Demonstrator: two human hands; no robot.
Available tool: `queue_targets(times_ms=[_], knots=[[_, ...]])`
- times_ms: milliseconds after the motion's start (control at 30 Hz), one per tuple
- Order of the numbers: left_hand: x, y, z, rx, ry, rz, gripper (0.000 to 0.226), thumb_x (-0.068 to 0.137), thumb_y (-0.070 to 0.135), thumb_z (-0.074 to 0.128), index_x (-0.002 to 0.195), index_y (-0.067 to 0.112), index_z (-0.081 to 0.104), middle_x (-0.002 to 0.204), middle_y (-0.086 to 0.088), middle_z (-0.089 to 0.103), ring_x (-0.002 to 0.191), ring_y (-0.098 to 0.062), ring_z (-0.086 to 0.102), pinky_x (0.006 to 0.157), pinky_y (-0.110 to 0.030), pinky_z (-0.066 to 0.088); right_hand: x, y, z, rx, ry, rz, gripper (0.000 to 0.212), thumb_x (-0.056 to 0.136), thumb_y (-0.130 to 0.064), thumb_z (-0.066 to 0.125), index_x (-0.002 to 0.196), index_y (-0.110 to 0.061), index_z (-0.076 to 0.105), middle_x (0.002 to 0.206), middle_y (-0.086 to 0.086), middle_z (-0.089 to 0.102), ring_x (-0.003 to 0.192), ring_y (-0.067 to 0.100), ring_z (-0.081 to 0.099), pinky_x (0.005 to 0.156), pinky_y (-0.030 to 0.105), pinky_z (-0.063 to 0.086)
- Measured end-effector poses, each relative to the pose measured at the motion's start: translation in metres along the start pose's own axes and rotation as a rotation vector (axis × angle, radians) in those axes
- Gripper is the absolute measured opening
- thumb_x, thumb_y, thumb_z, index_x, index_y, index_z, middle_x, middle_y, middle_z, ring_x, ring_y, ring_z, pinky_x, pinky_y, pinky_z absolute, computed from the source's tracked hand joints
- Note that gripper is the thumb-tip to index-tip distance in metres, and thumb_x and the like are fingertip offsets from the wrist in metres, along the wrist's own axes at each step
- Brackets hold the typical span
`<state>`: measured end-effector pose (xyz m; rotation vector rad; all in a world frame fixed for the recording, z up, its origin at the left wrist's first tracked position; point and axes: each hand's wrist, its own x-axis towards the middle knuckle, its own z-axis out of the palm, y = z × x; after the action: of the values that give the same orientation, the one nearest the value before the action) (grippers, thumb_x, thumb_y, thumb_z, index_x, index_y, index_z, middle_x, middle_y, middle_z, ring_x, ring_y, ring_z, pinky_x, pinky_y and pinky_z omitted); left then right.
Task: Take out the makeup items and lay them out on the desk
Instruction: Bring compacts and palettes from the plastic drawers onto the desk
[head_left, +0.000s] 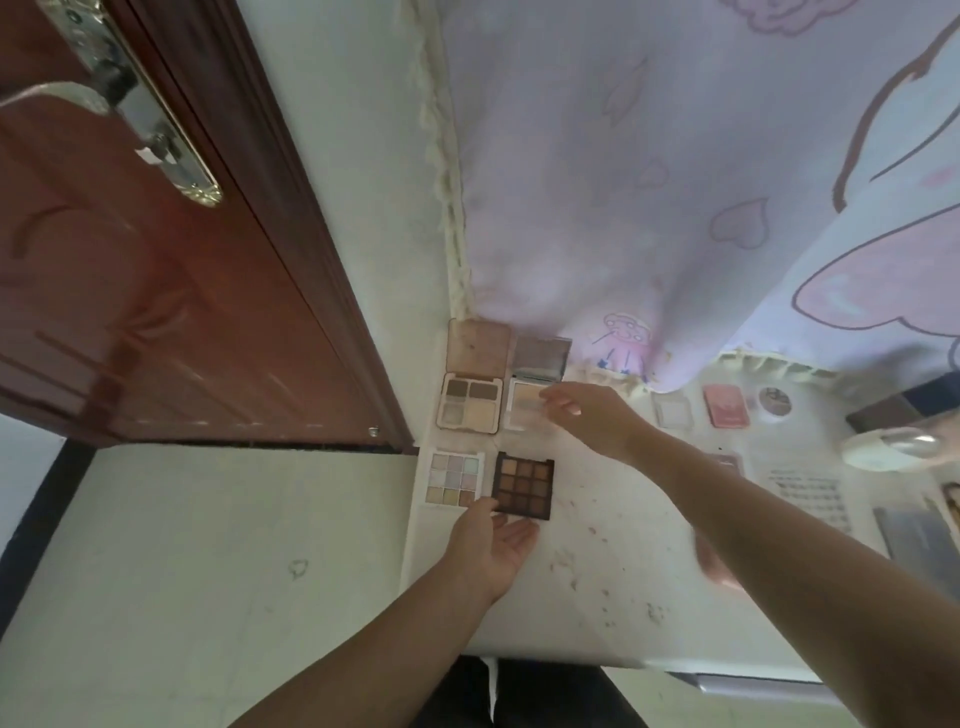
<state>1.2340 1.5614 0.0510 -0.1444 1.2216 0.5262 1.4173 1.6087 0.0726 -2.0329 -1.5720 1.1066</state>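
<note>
Several makeup palettes lie at the left end of the white desk (597, 571). A dark brown eyeshadow palette (524, 480) sits beside a pastel palette (453, 477). Behind them an open four-pan palette (470, 410) and a cream powder compact (519, 413) stand with their lids up. My left hand (488, 545) is open, with its fingertips at the near edge of the brown palette. My right hand (592, 415) reaches over the cream compact with its fingers stretched out, touching its right side.
A clear square compact (672, 409), a pink case (726, 406) and a small round pot (775, 400) lie further right. A white rounded object (891, 441) and a printed sheet (810, 493) sit at the right edge. A brown door (156, 286) stands left; a patterned cloth (675, 182) hangs behind.
</note>
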Motion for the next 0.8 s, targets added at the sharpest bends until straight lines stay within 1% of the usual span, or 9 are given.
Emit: queue_targets(times_ms=[67, 200, 333, 433, 500, 567, 633, 733, 800], knots=[[0.0, -0.006, 0.003, 0.082, 0.002, -0.007, 0.046, 0.098, 0.011, 0.046, 0.134, -0.013, 0.032, 0.135, -0.033, 0.039, 0.127, -0.042, 0.04, 0.109, -0.047, 0.033, -0.015, 0.011, -0.018, 0.005, 0.068, 0.027, 0.027, 0.094, -0.025, 0.055, 0.119, -0.019, 0.062, 0.107, -0.006, 0.065, 0.095, 0.007, 0.056, 0.075, 0.009, 0.037], [0.003, -0.033, 0.02, 0.325, -0.068, -0.047, 0.024, 0.097, 0.01, 0.046, 0.113, -0.007, 0.049, 0.122, -0.026, 0.051, 0.111, -0.036, 0.051, 0.102, -0.045, 0.041, -0.064, 0.055, -0.056, -0.027, 0.152, 0.132, 0.02, 0.094, -0.018, 0.051, 0.109, -0.018, 0.065, 0.1, -0.001, 0.069, 0.094, 0.014, 0.064, 0.076, 0.019, 0.045], [0.009, -0.073, 0.053, 0.601, -0.191, -0.062, 0.021, 0.097, 0.011, 0.045, 0.114, 0.004, 0.054, 0.105, -0.015, 0.059, 0.097, -0.025, 0.055, 0.086, -0.039, 0.046, -0.125, 0.106, -0.065, -0.266, 0.049, 0.208, 0.022, 0.092, -0.025, 0.055, 0.113, -0.023, 0.063, 0.116, -0.004, 0.065, 0.102, 0.013, 0.06, 0.087, 0.022, 0.043], [0.009, -0.106, 0.08, 0.715, -0.193, -0.032, 0.022, 0.097, 0.014, 0.045, 0.114, 0.006, 0.056, 0.107, -0.013, 0.059, 0.099, -0.024, 0.054, 0.086, -0.038, 0.047, -0.156, 0.131, -0.052, -0.462, -0.063, 0.184, 0.033, 0.086, -0.038, 0.059, 0.117, -0.029, 0.054, 0.129, -0.007, 0.051, 0.108, 0.014, 0.053, 0.092, 0.029, 0.045], [0.008, -0.125, 0.093, 0.75, -0.186, -0.014, 0.022, 0.098, 0.015, 0.044, 0.114, 0.007, 0.057, 0.111, -0.013, 0.06, 0.105, -0.024, 0.055, 0.093, -0.039, 0.045, -0.168, 0.145, -0.04, -0.6, -0.083, 0.125, 0.05, 0.082, -0.047, 0.06, 0.126, -0.028, 0.044, 0.135, -0.005, 0.042, 0.118, 0.019, 0.046, 0.098, 0.035, 0.042], [0.005, -0.139, 0.099, 0.767, -0.192, -0.001, 0.019, 0.097, 0.012, 0.043, 0.102, 0.009, 0.061, 0.106, -0.01, 0.063, 0.104, -0.022, 0.056, 0.097, -0.039, 0.043, -0.173, 0.156, -0.03, -0.701, -0.081, 0.057, 0.059, 0.082, -0.047, 0.06, 0.131, -0.025, 0.035, 0.139, -0.002, 0.036, 0.125, 0.023, 0.038, 0.1, 0.039, 0.039], [0.005, -0.148, 0.102, 0.752, -0.175, 0.031, 0.019, 0.096, 0.01, 0.043, 0.093, 0.01, 0.062, 0.1, -0.009, 0.064, 0.102, -0.022, 0.057, 0.096, -0.038, 0.043, -0.172, 0.163, -0.028, -0.724, -0.046, 0.0, 0.057, 0.084, -0.045, 0.055, 0.132, -0.023, 0.033, 0.139, 0.0, 0.036, 0.125, 0.025, 0.037, 0.097, 0.037, 0.039], [0.006, -0.152, 0.099, 0.693, -0.155, 0.077, 0.02, 0.096, 0.01, 0.043, 0.093, 0.008, 0.063, 0.099, -0.012, 0.064, 0.099, -0.023, 0.057, 0.091, -0.037, 0.045, -0.168, 0.167, -0.031, -0.659, -0.036, -0.072, 0.048, 0.087, -0.049, 0.046, 0.127, -0.023, 0.036, 0.131, 0.001, 0.042, 0.119, 0.024, 0.04, 0.092, 0.033, 0.042], [0.005, -0.15, 0.095, 0.656, -0.175, 0.095, 0.02, 0.095, 0.014, 0.046, 0.098, 0.007, 0.065, 0.101, -0.014, 0.064, 0.092, -0.023, 0.058, 0.083, -0.036, 0.046, -0.166, 0.165, -0.034, -0.549, -0.042, -0.088, 0.051, 0.084, -0.053, 0.051, 0.124, -0.023, 0.038, 0.128, -0.002, 0.043, 0.118, 0.022, 0.041, 0.093, 0.032, 0.043]])
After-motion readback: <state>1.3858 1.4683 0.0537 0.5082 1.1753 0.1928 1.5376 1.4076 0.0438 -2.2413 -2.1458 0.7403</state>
